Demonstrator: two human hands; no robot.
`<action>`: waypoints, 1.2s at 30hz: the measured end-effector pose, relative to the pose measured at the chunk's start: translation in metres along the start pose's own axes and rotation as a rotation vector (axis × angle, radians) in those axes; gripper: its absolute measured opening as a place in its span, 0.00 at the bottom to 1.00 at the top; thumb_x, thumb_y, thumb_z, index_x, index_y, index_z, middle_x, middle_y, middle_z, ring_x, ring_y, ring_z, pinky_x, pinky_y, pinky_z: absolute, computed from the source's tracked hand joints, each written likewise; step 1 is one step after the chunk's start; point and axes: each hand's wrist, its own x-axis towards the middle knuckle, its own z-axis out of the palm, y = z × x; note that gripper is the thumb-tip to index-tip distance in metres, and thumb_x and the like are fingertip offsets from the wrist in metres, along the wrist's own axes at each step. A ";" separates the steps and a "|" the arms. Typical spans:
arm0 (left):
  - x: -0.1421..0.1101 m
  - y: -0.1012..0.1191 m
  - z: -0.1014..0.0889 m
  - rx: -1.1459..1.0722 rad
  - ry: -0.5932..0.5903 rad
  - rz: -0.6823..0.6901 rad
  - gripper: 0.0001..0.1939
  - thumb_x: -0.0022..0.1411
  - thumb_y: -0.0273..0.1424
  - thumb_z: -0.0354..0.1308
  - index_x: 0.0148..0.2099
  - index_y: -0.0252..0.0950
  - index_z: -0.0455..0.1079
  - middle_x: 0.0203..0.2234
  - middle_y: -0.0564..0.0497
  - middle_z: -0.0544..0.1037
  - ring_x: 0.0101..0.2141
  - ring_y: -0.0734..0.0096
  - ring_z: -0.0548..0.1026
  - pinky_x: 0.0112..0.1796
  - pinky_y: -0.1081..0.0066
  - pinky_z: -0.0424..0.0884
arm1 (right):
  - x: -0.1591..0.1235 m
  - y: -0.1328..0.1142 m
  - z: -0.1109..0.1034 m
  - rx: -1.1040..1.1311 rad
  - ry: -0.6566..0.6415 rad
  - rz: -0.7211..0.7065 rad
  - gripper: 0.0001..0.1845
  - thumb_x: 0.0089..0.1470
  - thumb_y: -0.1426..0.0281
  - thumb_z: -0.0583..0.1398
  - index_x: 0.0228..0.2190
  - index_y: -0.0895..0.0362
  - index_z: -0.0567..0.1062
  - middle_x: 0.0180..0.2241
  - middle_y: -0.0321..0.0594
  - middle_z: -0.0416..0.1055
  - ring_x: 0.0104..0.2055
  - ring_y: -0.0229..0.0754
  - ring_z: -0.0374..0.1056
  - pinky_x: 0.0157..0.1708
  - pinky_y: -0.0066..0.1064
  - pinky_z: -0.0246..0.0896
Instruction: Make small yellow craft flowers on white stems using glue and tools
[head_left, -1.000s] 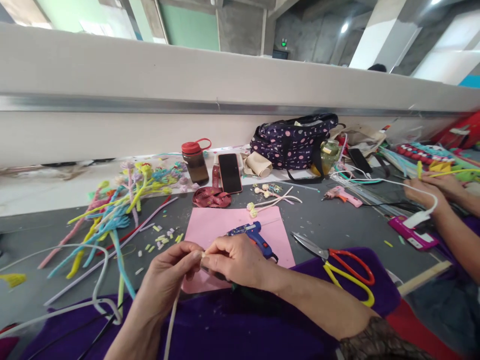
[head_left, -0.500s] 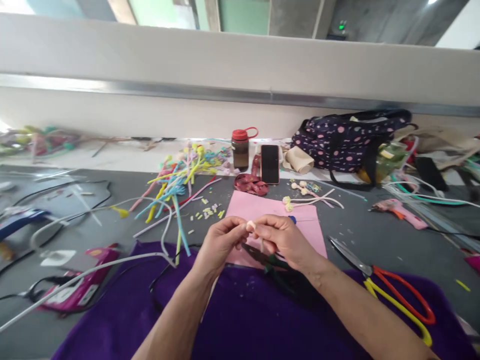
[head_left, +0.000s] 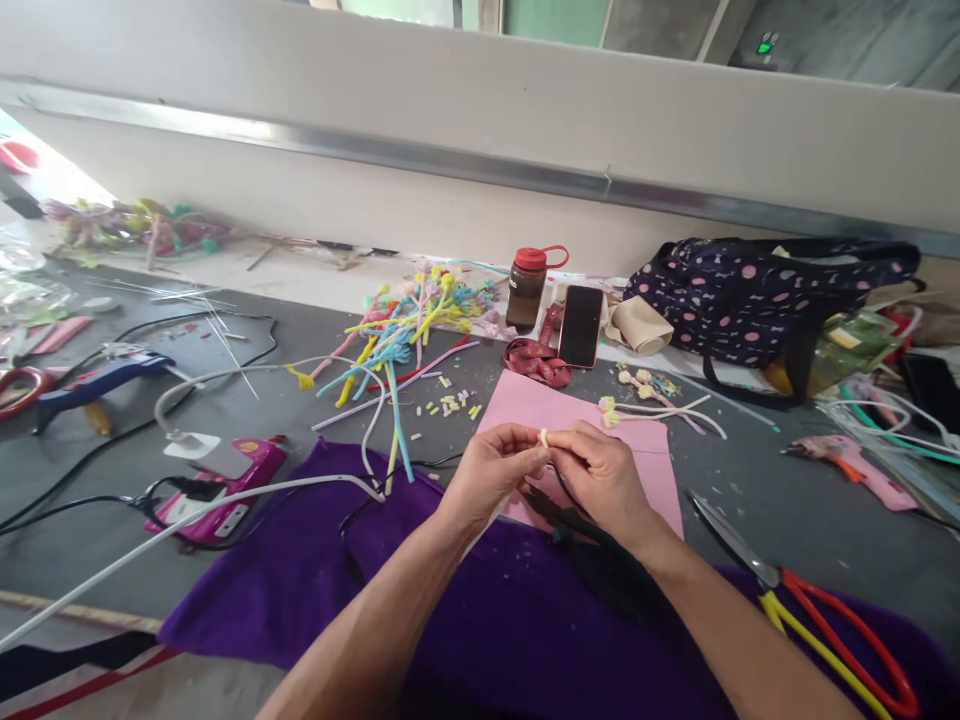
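Note:
My left hand and my right hand meet above a pink sheet, fingers pinched together on a small cream pipe-cleaner piece. A dark tool with green handles lies under my right hand; whether that hand holds it I cannot tell. Both forearms rest over a purple cloth.
Red and yellow scissors lie at the right. Coloured pipe cleaners, a brown bottle, a phone and a spotted bag stand behind. A pink glue gun lies right, a magenta one left, with white cords.
The view has swung left, so the neighbour's hands at the right are out of sight and the left tabletop shows. My hands have risen slightly and stay pinched on the cream piece.

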 end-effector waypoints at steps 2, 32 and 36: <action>0.001 -0.003 -0.001 -0.015 0.007 -0.010 0.14 0.45 0.34 0.67 0.33 0.31 0.71 0.20 0.54 0.72 0.19 0.80 0.68 0.21 0.79 0.63 | -0.001 0.001 0.002 -0.071 -0.006 -0.052 0.11 0.57 0.75 0.54 0.37 0.56 0.75 0.31 0.39 0.70 0.33 0.38 0.68 0.34 0.28 0.62; 0.003 -0.001 -0.004 0.024 -0.041 -0.068 0.17 0.48 0.41 0.64 0.25 0.31 0.68 0.14 0.54 0.69 0.15 0.80 0.66 0.16 0.80 0.59 | -0.002 0.002 0.008 0.219 -0.037 0.244 0.06 0.52 0.69 0.58 0.33 0.57 0.72 0.28 0.37 0.73 0.28 0.37 0.69 0.29 0.27 0.64; 0.003 0.000 -0.005 0.053 -0.072 -0.065 0.17 0.49 0.42 0.63 0.26 0.31 0.69 0.14 0.54 0.69 0.14 0.81 0.64 0.15 0.80 0.58 | 0.000 0.002 0.004 0.244 -0.078 0.240 0.07 0.53 0.69 0.58 0.34 0.57 0.73 0.29 0.38 0.74 0.29 0.38 0.69 0.30 0.28 0.64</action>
